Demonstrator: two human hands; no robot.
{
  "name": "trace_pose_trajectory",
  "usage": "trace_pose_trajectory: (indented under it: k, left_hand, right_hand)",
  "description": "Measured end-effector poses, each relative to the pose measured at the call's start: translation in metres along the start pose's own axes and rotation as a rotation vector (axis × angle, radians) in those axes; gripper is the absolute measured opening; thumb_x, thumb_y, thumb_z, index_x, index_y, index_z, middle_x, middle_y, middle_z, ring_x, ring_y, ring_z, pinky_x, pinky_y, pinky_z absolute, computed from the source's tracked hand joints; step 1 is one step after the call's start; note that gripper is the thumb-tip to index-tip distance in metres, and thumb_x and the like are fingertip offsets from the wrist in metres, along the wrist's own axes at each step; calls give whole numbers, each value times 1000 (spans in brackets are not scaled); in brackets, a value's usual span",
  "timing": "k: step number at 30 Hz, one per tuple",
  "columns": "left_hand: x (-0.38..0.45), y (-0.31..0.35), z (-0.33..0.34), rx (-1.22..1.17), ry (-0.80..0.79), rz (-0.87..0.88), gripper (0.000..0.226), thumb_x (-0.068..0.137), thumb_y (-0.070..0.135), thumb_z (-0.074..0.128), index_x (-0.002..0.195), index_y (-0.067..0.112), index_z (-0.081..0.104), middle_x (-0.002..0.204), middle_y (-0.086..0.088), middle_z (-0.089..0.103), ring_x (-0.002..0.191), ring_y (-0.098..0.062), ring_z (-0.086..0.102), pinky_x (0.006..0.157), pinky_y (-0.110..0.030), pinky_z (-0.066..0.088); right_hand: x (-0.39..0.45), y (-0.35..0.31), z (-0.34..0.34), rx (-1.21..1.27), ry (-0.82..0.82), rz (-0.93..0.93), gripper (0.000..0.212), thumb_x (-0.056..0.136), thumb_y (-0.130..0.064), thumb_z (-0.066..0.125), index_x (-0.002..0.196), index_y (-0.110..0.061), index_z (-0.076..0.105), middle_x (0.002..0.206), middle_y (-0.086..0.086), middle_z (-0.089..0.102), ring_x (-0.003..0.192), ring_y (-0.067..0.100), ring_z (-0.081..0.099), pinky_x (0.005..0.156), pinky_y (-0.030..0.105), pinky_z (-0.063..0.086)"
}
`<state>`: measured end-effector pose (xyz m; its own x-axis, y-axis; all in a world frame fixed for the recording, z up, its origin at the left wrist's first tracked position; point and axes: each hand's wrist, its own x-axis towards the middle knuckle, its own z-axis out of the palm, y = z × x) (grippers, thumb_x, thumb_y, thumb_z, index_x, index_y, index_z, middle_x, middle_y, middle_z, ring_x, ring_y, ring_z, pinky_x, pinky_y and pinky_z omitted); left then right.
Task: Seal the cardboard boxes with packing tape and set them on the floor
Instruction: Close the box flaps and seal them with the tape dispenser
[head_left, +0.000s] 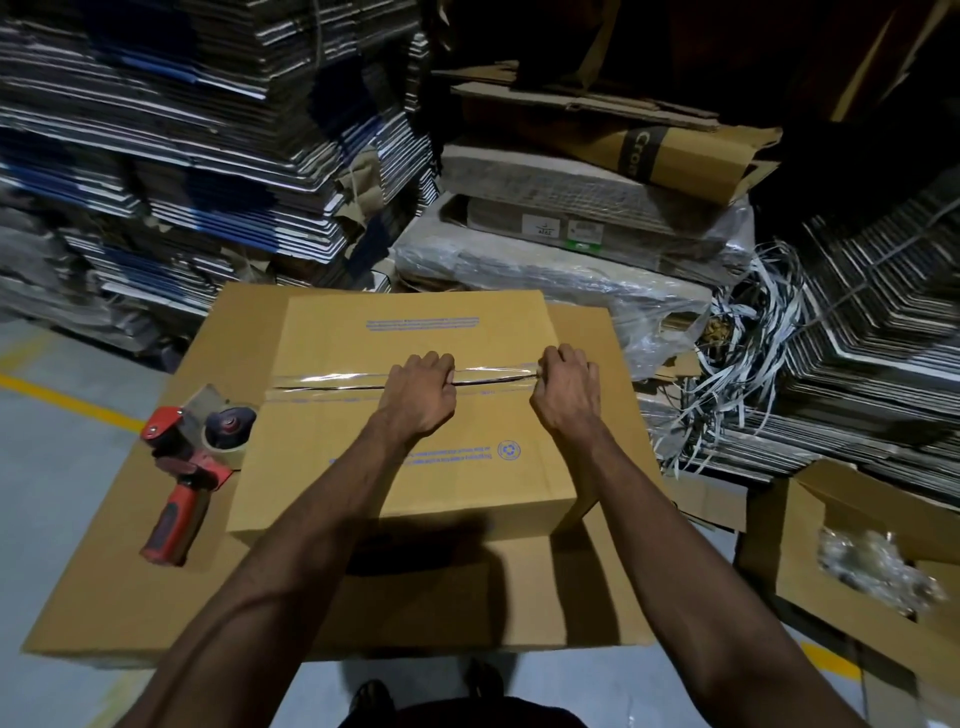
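While tape dispenser (189, 457) lies lower left: left hand (418, 395) and right hand (566, 387), fingers curled, pressing clear tape (493, 375) along cardboard box (415, 415) seam at frame centre.

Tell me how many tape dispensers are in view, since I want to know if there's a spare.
1. The red tape dispenser lies on the large flat cardboard, just left of the box being sealed. Others may be hidden among the surrounding stacks.
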<state>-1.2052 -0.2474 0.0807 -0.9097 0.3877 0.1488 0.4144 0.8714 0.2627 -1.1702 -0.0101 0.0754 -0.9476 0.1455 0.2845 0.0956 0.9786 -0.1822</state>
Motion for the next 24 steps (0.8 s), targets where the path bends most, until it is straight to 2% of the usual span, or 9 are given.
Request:
trace_pose_trajectory:
  k: [3,7,10,14,18,21,24]
  left_hand:
    - [0,2,-2,17,-44,-3,18,99,28,43,109,16,52,108,-8,57,96,-29,49,83,-44,38]
    - [0,3,-5,20,-77,2,22,99,29,44,113,14,53,113,-10,58,103,-31,51,87,-47,41]
    - [-4,0,-5,18,-74,4,21,101,30,43,113,16,52,113,-9,58,103,-31,51,87,-47,41]
    - [-11,-10,-6,-44,-52,35,16,100,28,43,111,21,52,110,-4,57,98,-28,49,85,-44,39]
    - [-22,-22,-10,-124,-23,39,16,100,27,45,114,26,53,109,0,56,100,-27,49,87,-44,38]
    - [-33,-45,-18,-107,7,-47,18,99,27,48,115,29,54,111,-2,56,104,-28,49,88,-45,35]
    - [-46,-77,-34,-20,35,-194,19,98,27,49,117,26,54,114,-9,55,107,-33,50,89,-48,37]
  right_hand:
    - [2,-10,2,-21,-7,21,21,94,-13,54,112,-11,64,112,10,62,107,29,55,91,43,41]
    - [2,-47,7,94,-103,-176,17,95,-9,49,108,-10,61,109,11,59,103,32,53,88,44,39]
    - [-1,-66,12,137,-127,-250,18,103,-16,45,109,-10,60,109,11,59,104,33,53,88,46,41]
    - [2,-34,4,37,-100,-121,18,102,-21,48,112,-13,60,114,10,60,109,31,52,91,46,40]
    - [-3,5,0,45,-27,4,19,102,-17,48,114,-8,59,116,14,58,107,30,51,88,42,48]
    - [-6,4,3,164,-11,116,22,104,-15,48,118,-1,56,120,18,49,106,34,50,88,40,45]
    - [-7,-1,4,161,-27,143,22,103,-13,49,118,1,54,120,20,46,103,36,51,87,44,48]
